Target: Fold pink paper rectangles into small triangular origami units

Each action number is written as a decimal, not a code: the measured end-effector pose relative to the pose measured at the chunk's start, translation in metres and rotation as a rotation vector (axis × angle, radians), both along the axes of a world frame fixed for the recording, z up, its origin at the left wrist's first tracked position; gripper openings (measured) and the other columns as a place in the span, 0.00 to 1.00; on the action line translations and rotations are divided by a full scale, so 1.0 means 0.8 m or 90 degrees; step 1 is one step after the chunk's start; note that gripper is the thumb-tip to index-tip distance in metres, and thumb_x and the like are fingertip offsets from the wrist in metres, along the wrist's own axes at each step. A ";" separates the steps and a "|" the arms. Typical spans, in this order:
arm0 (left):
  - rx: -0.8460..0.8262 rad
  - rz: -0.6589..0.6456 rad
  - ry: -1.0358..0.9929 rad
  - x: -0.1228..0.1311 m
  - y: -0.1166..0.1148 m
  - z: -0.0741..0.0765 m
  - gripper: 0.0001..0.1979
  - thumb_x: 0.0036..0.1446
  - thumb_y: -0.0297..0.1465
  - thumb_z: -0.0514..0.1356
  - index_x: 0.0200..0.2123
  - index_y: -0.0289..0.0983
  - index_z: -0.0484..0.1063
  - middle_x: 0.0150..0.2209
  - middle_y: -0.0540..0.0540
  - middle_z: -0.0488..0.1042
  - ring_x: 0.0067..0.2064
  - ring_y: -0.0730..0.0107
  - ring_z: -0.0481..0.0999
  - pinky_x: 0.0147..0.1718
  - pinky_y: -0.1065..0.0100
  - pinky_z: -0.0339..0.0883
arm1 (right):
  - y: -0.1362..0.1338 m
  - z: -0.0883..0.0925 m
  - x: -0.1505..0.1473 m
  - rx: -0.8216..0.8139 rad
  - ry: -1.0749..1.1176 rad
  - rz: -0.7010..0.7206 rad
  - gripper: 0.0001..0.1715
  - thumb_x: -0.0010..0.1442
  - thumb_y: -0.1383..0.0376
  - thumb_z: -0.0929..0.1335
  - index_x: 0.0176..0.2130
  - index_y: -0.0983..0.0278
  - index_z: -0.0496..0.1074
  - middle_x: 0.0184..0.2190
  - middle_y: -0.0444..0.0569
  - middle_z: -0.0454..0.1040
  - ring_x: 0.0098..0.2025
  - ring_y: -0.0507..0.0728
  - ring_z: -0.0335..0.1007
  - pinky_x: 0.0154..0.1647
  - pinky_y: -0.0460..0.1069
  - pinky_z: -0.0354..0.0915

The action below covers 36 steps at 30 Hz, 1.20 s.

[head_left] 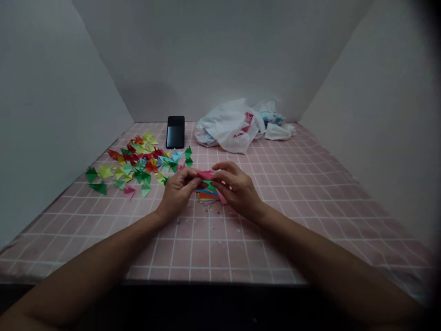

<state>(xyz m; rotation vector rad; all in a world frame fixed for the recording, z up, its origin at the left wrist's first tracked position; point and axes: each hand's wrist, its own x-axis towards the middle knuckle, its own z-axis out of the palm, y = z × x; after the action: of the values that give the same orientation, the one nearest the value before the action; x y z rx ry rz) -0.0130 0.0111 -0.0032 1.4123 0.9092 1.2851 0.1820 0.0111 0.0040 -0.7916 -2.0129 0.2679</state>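
Note:
A small folded piece of pink paper (206, 174) is held between my two hands, above a stack of coloured paper sheets (207, 196). My left hand (179, 187) pinches its left end between thumb and fingers. At the right end, the thumb and fingers of my right hand (237, 189) close on the same paper. Green, blue, orange, yellow and purple edges show in the stack, partly covered by my hands. Many small folded paper pieces (141, 174) in red, green, yellow, blue and pink lie to the left of my left hand.
A black phone (175, 132) stands at the back. Right of it lie a white plastic bag (229, 124) with red print and a smaller bundle (275, 126). Tiny scraps dot the pink checked tablecloth (200, 250). Pale walls enclose the table's back and sides.

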 end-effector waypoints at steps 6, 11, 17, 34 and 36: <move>-0.022 -0.023 -0.009 0.003 -0.003 -0.002 0.12 0.56 0.38 0.69 0.34 0.36 0.72 0.33 0.49 0.79 0.36 0.70 0.81 0.41 0.65 0.79 | -0.004 -0.003 -0.006 -0.028 0.033 -0.001 0.07 0.65 0.72 0.67 0.34 0.62 0.70 0.31 0.47 0.72 0.34 0.55 0.70 0.35 0.50 0.66; -0.085 -0.055 -0.029 0.007 -0.005 -0.002 0.19 0.52 0.41 0.71 0.38 0.37 0.69 0.34 0.50 0.79 0.34 0.69 0.82 0.40 0.65 0.79 | -0.007 -0.005 -0.009 -0.003 -0.008 0.009 0.09 0.67 0.71 0.65 0.35 0.62 0.70 0.33 0.48 0.72 0.37 0.56 0.70 0.38 0.51 0.67; -0.112 -0.052 -0.047 0.009 -0.008 -0.003 0.17 0.53 0.41 0.70 0.36 0.37 0.68 0.33 0.50 0.79 0.34 0.70 0.81 0.39 0.66 0.78 | -0.009 -0.006 -0.010 -0.011 -0.029 0.023 0.08 0.69 0.70 0.64 0.37 0.62 0.70 0.35 0.49 0.72 0.38 0.56 0.71 0.40 0.51 0.68; 0.047 0.035 0.131 0.006 -0.004 -0.001 0.05 0.55 0.29 0.63 0.36 0.37 0.70 0.30 0.52 0.72 0.30 0.74 0.74 0.30 0.71 0.69 | -0.012 0.004 -0.015 -0.469 0.260 0.085 0.11 0.60 0.59 0.71 0.36 0.63 0.68 0.27 0.41 0.71 0.23 0.49 0.66 0.22 0.45 0.63; 0.056 0.030 0.156 0.006 -0.005 -0.002 0.05 0.55 0.28 0.62 0.37 0.37 0.70 0.31 0.51 0.72 0.31 0.74 0.74 0.31 0.70 0.68 | -0.012 0.003 -0.016 -0.515 0.271 0.094 0.12 0.57 0.60 0.72 0.34 0.63 0.68 0.27 0.41 0.71 0.22 0.48 0.65 0.20 0.44 0.63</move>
<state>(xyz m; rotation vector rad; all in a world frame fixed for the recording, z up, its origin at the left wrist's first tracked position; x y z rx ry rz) -0.0080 0.0073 -0.0048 1.6519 1.0644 1.2166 0.1691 0.0014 0.0067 -0.9591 -1.5300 1.2763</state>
